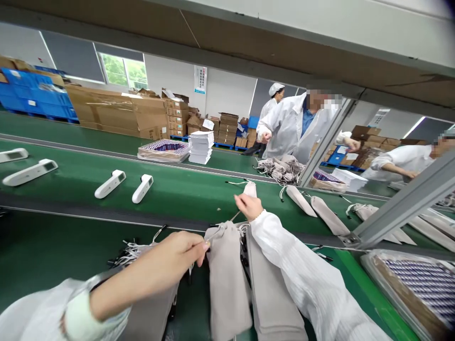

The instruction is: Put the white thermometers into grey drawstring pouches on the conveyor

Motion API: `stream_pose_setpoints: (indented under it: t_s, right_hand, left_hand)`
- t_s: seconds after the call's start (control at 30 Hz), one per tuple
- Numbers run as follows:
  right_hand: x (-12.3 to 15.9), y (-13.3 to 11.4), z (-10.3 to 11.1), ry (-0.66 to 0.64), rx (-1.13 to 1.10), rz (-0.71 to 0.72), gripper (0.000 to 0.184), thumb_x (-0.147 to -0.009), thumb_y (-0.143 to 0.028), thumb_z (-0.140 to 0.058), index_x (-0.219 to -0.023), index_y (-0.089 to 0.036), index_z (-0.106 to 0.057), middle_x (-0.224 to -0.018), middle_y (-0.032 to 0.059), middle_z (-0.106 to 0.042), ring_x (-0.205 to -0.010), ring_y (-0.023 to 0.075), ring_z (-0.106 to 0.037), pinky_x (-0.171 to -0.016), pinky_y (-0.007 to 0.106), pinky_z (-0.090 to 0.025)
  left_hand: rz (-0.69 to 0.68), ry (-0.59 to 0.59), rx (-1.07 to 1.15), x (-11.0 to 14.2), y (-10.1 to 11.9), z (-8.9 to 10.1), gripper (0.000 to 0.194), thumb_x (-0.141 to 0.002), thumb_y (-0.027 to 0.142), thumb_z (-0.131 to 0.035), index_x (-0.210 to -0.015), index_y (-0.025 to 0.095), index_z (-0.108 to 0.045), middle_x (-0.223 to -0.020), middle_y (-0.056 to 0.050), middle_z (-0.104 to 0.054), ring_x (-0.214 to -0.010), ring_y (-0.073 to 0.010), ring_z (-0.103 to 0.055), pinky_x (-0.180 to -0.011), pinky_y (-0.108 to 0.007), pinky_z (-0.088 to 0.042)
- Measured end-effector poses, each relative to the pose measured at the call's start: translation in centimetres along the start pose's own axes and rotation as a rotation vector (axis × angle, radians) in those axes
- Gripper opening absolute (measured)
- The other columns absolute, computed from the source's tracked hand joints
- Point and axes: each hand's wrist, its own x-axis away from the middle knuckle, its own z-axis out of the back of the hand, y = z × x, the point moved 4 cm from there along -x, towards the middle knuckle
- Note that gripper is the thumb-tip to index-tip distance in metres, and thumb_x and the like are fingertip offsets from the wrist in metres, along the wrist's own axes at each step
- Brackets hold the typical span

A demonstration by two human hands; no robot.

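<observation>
A grey drawstring pouch point(229, 284) lies in front of me, its gathered mouth pointing away. My left hand point(186, 248) pinches one end of its drawstring point(216, 232) left of the mouth. Beyond the mouth, my right hand point(249, 207) is closed on the other end, and the cord runs taut between. A stack of flat grey pouches point(273, 289) lies under my right forearm. More pouches point(151, 308) with a tangle of white cords point(137, 251) lie partly hidden under my left arm. Just past my right hand, another pouch point(250, 188) rests on the green belt.
White handheld devices point(110, 183) lie on the green belt point(185, 189) at left, several pouches point(329, 215) at right. A slanted metal post point(401, 203) stands right; a shelf point(227, 38) hangs overhead. A box of striped items point(419, 289) sits lower right. Co-workers point(295, 123) stand across.
</observation>
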Motion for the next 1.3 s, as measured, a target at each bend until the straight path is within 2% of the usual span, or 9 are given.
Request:
stream_pose_setpoints:
  t_s: [0.13,0.27,0.33,0.4,0.57,0.63,0.77,1.0,1.3]
  right_hand:
    - [-0.3,0.0,0.5,-0.065,-0.084,-0.083,0.041,-0.082,-0.048,-0.031,-0.07,-0.017,-0.054,-0.049,0.0002,-0.049,-0.044,0.0095,-0.043,-0.047,0.022,-0.035]
    - [4.1,-6.8,-3.6,-0.837,-0.62,0.015,0.042,-0.064,-0.046,-0.06,-0.095,-0.018,-0.053,-0.071,-0.0002,-0.059,-0.055,0.0093,-0.052,-0.052,0.022,-0.043]
    - [6.0,-9.8,-5.0,-1.062,-0.85,0.026,0.041,-0.052,-0.032,-0.071,-0.087,-0.017,-0.054,-0.078,0.0,-0.058,-0.069,0.0114,-0.055,-0.065,0.024,-0.046]
    - [5.6,-10.0,-5.3,-0.932,-0.934,-0.093,0.037,-0.049,-0.026,-0.072,-0.079,-0.016,-0.054,-0.078,0.0001,-0.057,-0.073,0.0128,-0.055,-0.071,0.027,-0.045]
    - [0.3,-1.2,0.7,0.26,-0.642,-0.415,0.048,-0.064,-0.036,-0.058,-0.106,-0.017,-0.044,-0.101,0.0072,-0.055,-0.09,0.0177,-0.054,-0.079,0.031,-0.044]
    - [-0.7,1.8,3.1,0.481,-0.392,-0.428,0.053,-0.067,-0.037,-0.053,-0.114,-0.018,-0.038,-0.111,0.0097,-0.051,-0.101,0.0197,-0.05,-0.086,0.034,-0.04]
    - [-1.0,5.3,3.0,0.269,-0.221,-0.583,0.061,-0.062,-0.037,-0.058,-0.117,-0.019,-0.038,-0.112,0.0096,-0.052,-0.103,0.0225,-0.05,-0.089,0.037,-0.038]
    - [-0.7,4.4,0.1,-0.057,-0.381,-0.563,0.048,-0.062,-0.042,-0.062,-0.102,-0.017,-0.054,-0.098,0.0066,-0.06,-0.088,0.0199,-0.057,-0.079,0.033,-0.044]
    - [-0.5,3.8,1.7,0.162,0.073,-0.331,0.064,-0.068,-0.031,-0.06,-0.125,-0.018,-0.034,-0.115,0.0156,-0.047,-0.109,0.0291,-0.042,-0.089,0.042,-0.032]
  left_hand:
    - [-0.038,0.055,0.309,1.4,1.9,0.1,0.04,-0.081,0.052,-0.034,-0.065,0.019,-0.051,-0.047,0.006,-0.028,-0.042,-0.0089,-0.028,-0.041,-0.019,-0.022]
    - [-0.169,0.287,0.41,1.0,2.0,0.7,0.038,-0.082,0.05,-0.034,-0.074,0.019,-0.054,-0.049,0.005,-0.029,-0.043,-0.0089,-0.028,-0.041,-0.019,-0.025]
    - [-0.215,0.356,0.329,0.7,1.9,0.7,0.036,-0.083,0.047,-0.035,-0.073,0.019,-0.055,-0.052,0.004,-0.035,-0.047,-0.0099,-0.035,-0.044,-0.02,-0.03]
    - [-0.271,0.411,0.207,0.6,1.9,0.7,0.033,-0.084,0.044,-0.036,-0.075,0.019,-0.056,-0.058,0.002,-0.044,-0.054,-0.0119,-0.044,-0.051,-0.021,-0.036]
    - [-0.316,0.325,-0.098,-0.6,0.8,-1.5,0.028,-0.087,0.036,-0.035,-0.106,0.025,-0.052,-0.105,-0.004,-0.055,-0.094,-0.0188,-0.052,-0.081,-0.029,-0.042]
    - [-0.336,0.205,-0.253,-1.3,-0.2,-3.4,0.032,-0.087,0.033,-0.035,-0.117,0.029,-0.046,-0.122,-0.003,-0.047,-0.11,-0.0215,-0.045,-0.091,-0.035,-0.039]
    - [-0.376,0.125,-0.533,-1.8,-2.0,-5.9,0.049,-0.085,0.027,-0.042,-0.13,0.038,-0.025,-0.139,-0.001,-0.027,-0.123,-0.0272,-0.031,-0.094,-0.046,-0.036]
    - [-0.393,0.335,-0.704,-2.3,-2.8,-5.8,0.057,-0.085,0.026,-0.041,-0.135,0.027,-0.014,-0.141,-0.006,-0.022,-0.122,-0.028,-0.032,-0.092,-0.042,-0.038]
    - [-0.434,0.129,-0.656,-2.6,-3.1,-6.9,0.046,-0.089,0.025,-0.031,-0.133,0.033,-0.021,-0.133,0.001,-0.038,-0.121,-0.0241,-0.036,-0.093,-0.04,-0.035]
